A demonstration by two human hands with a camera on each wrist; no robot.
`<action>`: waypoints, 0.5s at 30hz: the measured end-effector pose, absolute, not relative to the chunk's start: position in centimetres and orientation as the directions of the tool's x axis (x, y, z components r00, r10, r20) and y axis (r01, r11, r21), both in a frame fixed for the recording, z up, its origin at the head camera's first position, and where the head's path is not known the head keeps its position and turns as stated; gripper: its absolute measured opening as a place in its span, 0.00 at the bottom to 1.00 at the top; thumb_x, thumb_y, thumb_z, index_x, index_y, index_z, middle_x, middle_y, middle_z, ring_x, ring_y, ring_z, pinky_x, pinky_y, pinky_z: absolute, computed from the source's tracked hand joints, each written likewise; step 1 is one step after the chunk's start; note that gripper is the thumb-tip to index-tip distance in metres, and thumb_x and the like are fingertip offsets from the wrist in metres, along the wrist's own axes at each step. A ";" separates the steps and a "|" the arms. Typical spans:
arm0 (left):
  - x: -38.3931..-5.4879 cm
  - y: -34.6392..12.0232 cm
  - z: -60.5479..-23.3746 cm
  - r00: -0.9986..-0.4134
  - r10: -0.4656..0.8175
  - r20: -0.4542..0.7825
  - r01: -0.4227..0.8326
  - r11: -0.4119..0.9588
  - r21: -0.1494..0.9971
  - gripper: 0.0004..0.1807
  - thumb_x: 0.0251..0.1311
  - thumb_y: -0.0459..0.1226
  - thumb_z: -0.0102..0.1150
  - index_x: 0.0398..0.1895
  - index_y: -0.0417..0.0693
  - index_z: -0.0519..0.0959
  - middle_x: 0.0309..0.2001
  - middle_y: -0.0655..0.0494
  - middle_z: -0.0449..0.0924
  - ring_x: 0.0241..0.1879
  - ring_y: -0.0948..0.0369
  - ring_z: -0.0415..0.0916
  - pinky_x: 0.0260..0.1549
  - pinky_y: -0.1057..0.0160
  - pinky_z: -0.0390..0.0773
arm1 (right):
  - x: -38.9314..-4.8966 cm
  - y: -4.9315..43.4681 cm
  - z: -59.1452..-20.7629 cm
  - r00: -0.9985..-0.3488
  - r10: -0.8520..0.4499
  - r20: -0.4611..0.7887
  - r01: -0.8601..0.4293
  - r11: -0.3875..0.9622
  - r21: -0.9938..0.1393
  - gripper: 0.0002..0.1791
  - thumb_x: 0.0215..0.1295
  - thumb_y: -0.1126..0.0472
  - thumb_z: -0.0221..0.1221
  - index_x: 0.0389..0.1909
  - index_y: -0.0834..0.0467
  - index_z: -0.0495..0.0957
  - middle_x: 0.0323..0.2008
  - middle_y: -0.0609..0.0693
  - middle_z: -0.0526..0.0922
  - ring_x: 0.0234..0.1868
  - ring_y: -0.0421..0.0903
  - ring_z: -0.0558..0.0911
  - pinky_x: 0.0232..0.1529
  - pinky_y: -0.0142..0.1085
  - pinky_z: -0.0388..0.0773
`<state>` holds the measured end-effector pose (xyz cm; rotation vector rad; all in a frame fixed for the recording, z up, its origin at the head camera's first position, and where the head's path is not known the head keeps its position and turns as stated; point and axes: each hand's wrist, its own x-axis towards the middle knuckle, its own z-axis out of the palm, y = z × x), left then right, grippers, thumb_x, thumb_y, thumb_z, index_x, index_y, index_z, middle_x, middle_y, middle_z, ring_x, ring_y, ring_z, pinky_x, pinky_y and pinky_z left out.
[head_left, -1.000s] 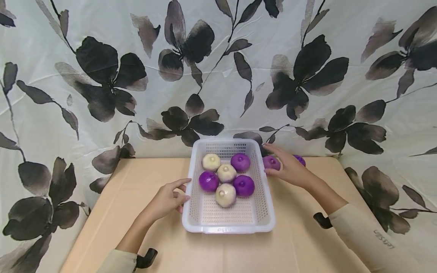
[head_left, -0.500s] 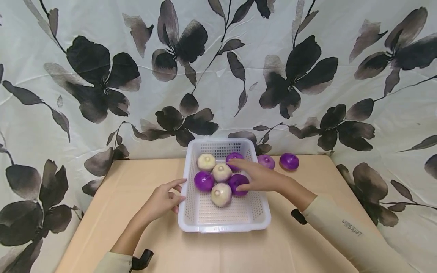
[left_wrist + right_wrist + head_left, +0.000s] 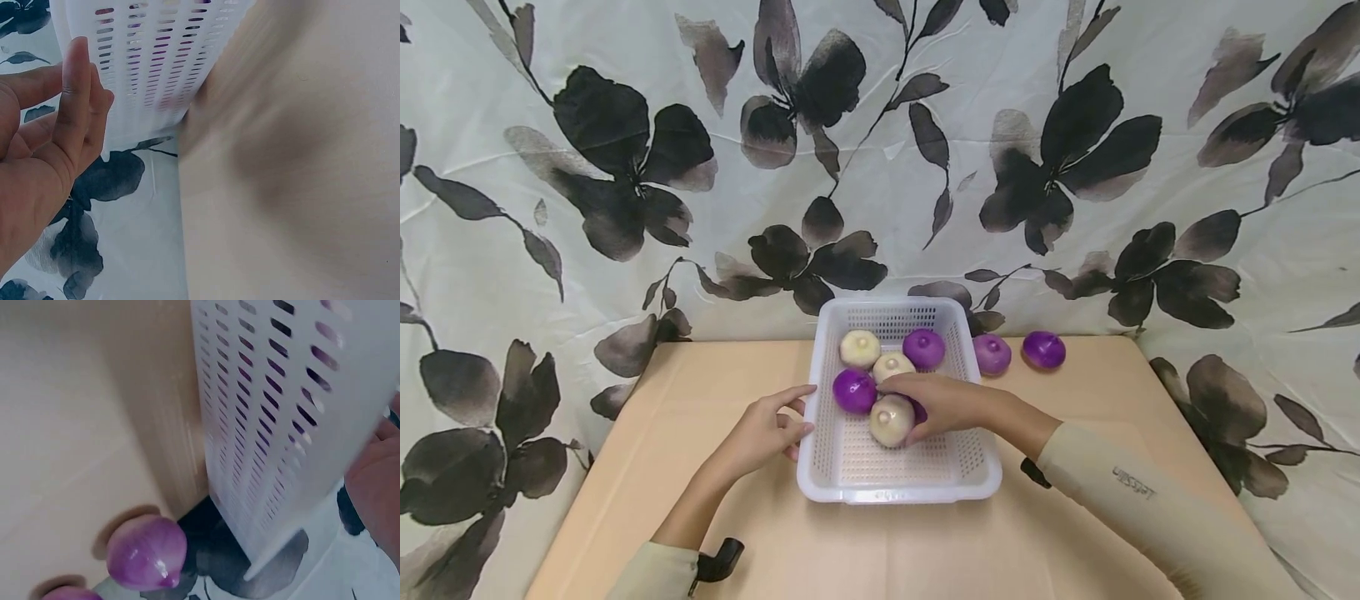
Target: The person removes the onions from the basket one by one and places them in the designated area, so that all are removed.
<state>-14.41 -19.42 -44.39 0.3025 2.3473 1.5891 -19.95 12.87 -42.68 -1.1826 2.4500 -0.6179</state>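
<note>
A white perforated plastic basket (image 3: 898, 492) holds several peeled onions, some pale and some purple. My right hand (image 3: 951, 406) reaches over the basket's right side. Its fingers and thumb curl round a purple onion (image 3: 917, 410), mostly hidden under the palm, beside the front pale onion (image 3: 891, 422). Another purple onion (image 3: 854, 391), a far purple onion (image 3: 923, 348), a middle pale onion (image 3: 893, 365) and a far pale onion (image 3: 860, 348) lie around it. My left hand (image 3: 765, 429) touches the basket's left rim with extended fingertips; in the left wrist view those fingers (image 3: 76, 94) meet its outer wall.
Outside the basket at the right, a lighter purple onion (image 3: 992, 355) and a darker purple onion (image 3: 1043, 350) lie near the far edge of the tan table (image 3: 700, 392). A floral cloth (image 3: 925, 208) hangs just behind the table and basket.
My right hand has moved from the lighter onion outside the basket, left and inward, onto a purple onion among those inside. My left hand stays at the left rim.
</note>
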 end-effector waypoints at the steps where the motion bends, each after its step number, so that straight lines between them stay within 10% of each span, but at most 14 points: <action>1: -14.5 -19.4 -44.4 -0.936 0.332 -0.120 0.011 0.369 0.929 0.34 0.66 0.26 0.62 0.75 0.37 0.66 0.54 0.34 0.73 0.31 0.58 0.83 0.24 0.57 0.90 | -20.0 12.8 -42.8 -0.592 -0.796 -0.130 -0.638 0.561 -0.527 0.45 0.54 0.57 0.78 0.73 0.58 0.68 0.69 0.50 0.75 0.71 0.48 0.73 0.76 0.44 0.71; 15: -14.6 -19.4 -44.3 -0.936 0.325 -0.133 -0.002 0.374 0.928 0.34 0.65 0.26 0.62 0.75 0.37 0.67 0.54 0.35 0.74 0.30 0.57 0.83 0.24 0.56 0.90 | -20.1 11.5 -44.8 -0.587 -0.789 -0.179 -0.674 0.599 -0.432 0.44 0.57 0.58 0.76 0.74 0.56 0.68 0.71 0.49 0.72 0.72 0.44 0.71 0.74 0.37 0.74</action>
